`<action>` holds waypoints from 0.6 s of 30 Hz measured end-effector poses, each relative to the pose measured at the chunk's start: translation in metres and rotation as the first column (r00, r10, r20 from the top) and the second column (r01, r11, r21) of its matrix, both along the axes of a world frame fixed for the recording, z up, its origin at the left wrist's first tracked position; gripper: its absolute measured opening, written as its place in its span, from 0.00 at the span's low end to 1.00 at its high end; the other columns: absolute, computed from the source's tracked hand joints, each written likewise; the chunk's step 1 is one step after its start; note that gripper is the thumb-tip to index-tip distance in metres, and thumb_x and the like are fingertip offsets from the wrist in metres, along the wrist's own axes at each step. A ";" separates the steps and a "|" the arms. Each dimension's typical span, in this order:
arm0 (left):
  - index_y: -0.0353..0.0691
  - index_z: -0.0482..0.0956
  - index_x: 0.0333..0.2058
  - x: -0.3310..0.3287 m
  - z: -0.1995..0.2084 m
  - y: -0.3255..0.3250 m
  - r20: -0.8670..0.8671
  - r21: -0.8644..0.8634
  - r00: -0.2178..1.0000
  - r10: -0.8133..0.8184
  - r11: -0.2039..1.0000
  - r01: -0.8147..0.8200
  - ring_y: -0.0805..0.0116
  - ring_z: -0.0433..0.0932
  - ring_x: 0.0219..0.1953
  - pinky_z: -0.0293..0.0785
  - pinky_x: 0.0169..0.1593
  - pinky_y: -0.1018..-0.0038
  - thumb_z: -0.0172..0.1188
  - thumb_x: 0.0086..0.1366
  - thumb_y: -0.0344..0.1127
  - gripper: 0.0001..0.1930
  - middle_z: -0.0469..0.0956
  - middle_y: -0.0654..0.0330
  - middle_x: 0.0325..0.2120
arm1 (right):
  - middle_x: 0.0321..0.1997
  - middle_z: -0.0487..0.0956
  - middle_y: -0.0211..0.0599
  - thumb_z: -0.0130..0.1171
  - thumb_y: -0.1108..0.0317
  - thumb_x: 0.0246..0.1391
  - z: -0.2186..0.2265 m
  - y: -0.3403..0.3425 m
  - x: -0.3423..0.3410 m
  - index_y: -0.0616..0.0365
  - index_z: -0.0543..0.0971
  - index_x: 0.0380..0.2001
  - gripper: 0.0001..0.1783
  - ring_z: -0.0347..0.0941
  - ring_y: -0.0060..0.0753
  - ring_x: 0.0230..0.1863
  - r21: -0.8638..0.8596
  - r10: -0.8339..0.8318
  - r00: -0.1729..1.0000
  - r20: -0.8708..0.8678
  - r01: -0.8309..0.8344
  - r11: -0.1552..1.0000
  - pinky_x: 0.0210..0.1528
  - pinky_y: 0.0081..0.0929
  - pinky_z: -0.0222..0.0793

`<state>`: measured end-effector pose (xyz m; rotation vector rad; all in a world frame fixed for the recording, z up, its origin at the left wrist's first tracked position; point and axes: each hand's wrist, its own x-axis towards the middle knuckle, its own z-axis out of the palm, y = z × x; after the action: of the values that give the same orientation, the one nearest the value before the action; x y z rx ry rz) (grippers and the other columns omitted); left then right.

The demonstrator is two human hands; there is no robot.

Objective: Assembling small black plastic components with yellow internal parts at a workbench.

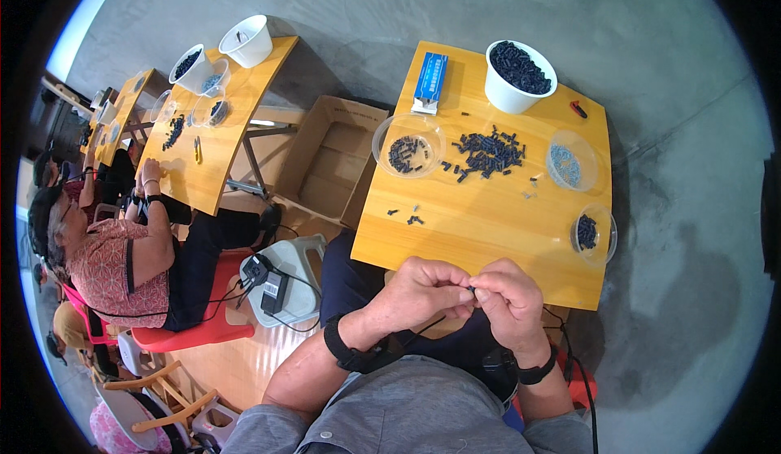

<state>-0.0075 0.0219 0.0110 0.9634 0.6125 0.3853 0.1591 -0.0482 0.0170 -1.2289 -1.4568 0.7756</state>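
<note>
Just off the near edge of the wooden table [488, 234], my left hand [425, 293] and my right hand [512, 301] meet, fingers pinched. Between their fingertips is a tiny dark piece [472, 289], mostly covered, so its kind is unclear. Beyond them, a pile of short black cylindrical pieces [490, 153] lies mid-table, with a few loose black pieces [415, 220] nearer me. Left of the pile stands a clear tub [381, 146] holding some dark pieces. To its right are a clear tub of light-blue small parts [565, 166] and a clear tub of black pieces [586, 232].
At the table's back are a white bucket of black pieces [519, 80], a blue box [430, 82] and a red-and-black tool [578, 110]. A cardboard box [325, 157] sits on the floor to the left. Further left, a co-worker [122, 267] sits at another table [203, 169].
</note>
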 end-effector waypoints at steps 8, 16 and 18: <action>0.32 0.79 0.35 0.003 -0.003 -0.001 -0.001 0.009 1.000 0.029 1.000 -0.029 0.78 0.78 0.27 0.75 0.32 0.83 0.58 0.62 0.29 0.07 0.79 0.61 0.25 | 0.26 0.76 0.37 0.57 0.78 0.50 0.003 0.005 0.003 0.63 0.78 0.30 0.03 0.73 0.29 0.26 -0.078 0.000 1.000 -0.001 0.000 0.997 0.28 0.23 0.67; 0.31 0.79 0.35 0.006 -0.002 -0.005 -0.072 0.090 0.992 0.106 0.991 -0.099 0.77 0.78 0.27 0.76 0.32 0.82 0.59 0.61 0.27 0.06 0.80 0.60 0.24 | 0.25 0.76 0.37 0.56 0.79 0.49 0.005 0.006 0.000 0.64 0.78 0.28 0.03 0.73 0.27 0.27 -0.223 -0.041 0.992 -0.117 0.014 0.975 0.29 0.21 0.67; 0.31 0.79 0.34 0.007 -0.002 -0.005 -0.079 0.090 0.990 0.115 0.990 -0.107 0.78 0.78 0.26 0.76 0.31 0.82 0.59 0.61 0.28 0.06 0.80 0.60 0.24 | 0.25 0.76 0.37 0.56 0.79 0.49 0.004 0.007 0.000 0.65 0.79 0.28 0.03 0.73 0.27 0.27 -0.241 -0.049 0.995 -0.084 0.027 0.970 0.30 0.21 0.67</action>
<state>-0.0009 0.0166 0.0086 1.0340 0.7330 0.4750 0.1594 -0.0412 0.0212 -1.3805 -1.2901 0.9899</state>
